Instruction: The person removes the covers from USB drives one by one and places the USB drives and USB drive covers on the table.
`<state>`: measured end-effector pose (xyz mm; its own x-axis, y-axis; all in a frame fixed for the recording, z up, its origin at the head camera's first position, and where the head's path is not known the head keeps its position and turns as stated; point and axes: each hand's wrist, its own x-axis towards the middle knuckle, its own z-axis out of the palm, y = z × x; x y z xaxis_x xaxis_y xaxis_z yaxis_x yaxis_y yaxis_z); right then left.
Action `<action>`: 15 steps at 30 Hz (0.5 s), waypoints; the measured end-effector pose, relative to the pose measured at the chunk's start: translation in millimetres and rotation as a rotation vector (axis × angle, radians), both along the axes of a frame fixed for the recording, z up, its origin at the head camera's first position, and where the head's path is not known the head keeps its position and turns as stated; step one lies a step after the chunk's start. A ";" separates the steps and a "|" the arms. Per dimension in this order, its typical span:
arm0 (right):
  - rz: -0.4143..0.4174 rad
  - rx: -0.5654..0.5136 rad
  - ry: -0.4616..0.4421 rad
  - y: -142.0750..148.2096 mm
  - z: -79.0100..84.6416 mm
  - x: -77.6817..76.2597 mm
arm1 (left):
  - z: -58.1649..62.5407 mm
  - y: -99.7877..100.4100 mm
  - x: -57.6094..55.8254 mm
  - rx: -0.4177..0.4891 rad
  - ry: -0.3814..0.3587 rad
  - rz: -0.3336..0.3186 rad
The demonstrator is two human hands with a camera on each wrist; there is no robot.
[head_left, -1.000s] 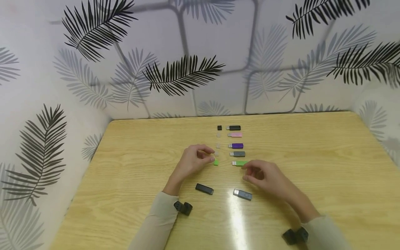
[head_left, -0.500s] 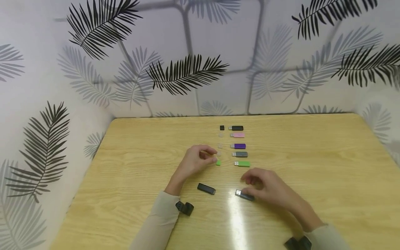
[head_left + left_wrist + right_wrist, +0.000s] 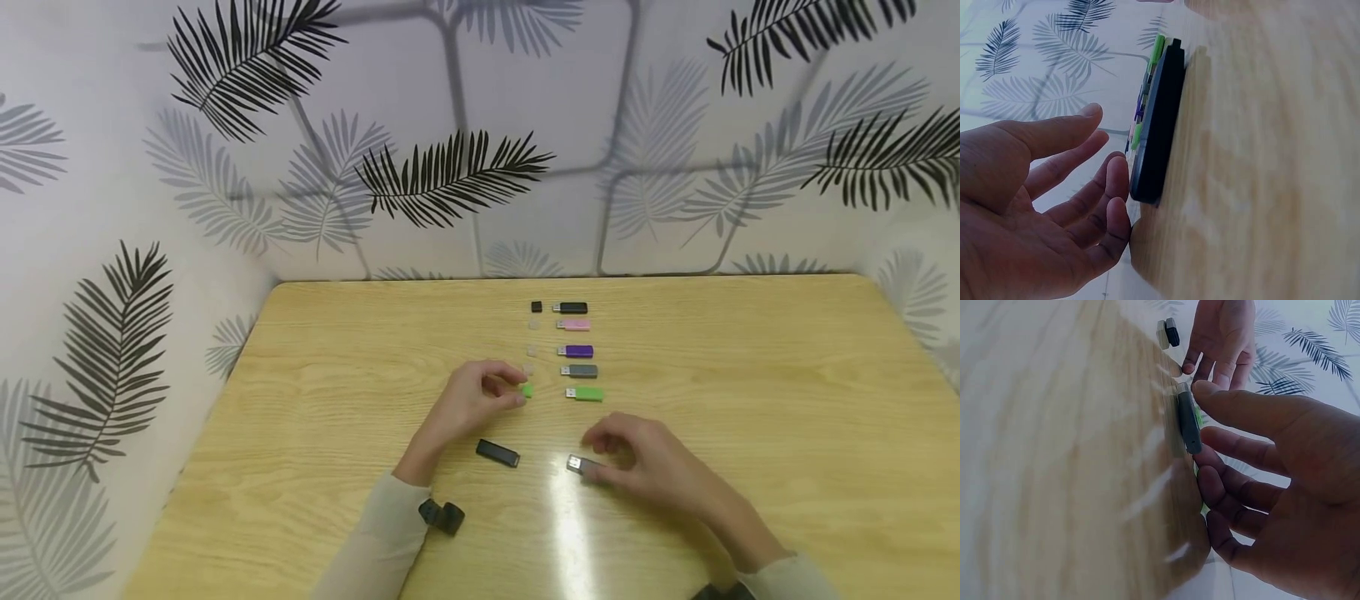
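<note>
Currently, right hand (image 3: 648,467) released, fingers loosely bent at the near grey USB stick (image 3: 1190,422) on the table (image 3: 300,467); contact cannot be told. Left hand (image 3: 472,407) released, relaxed, beside green cap (image 3: 528,390). Beyond: column of 5 uncapped sticks (image 3: 579,352).

Right sleeve (image 3: 787,578) — cropped, grey stick (image 3: 582,467) — partly hidden

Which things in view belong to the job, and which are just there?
Likely the job:
front grey drive at the right hand
green cap near the left hand
front black drive
black cap
clear caps
green drive
rear grey drive
purple drive
pink drive
rear black drive

Probably just there:
table
backdrop
wrist cameras
</note>
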<state>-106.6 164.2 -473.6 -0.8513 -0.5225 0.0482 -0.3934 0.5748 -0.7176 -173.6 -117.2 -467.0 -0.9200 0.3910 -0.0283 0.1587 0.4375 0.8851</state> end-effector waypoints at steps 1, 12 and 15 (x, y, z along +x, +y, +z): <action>0.004 -0.003 0.001 0.6 -0.1 0.6 | -0.1 0.5 1.2 0.000 -0.004 0.000; 0.024 0.025 -0.016 2.7 1.7 1.5 | 1.4 11.6 10.3 0.016 -0.008 -0.065; 0.032 0.042 -0.008 4.1 1.8 0.5 | 1.4 15.7 11.0 0.014 0.000 -0.106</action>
<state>-106.1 168.3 -471.8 -0.8342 -0.5511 0.0191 -0.4068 0.5916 -0.6961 -162.6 -101.5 -465.6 -0.8734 0.4864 -0.0218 0.2035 0.4055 0.8911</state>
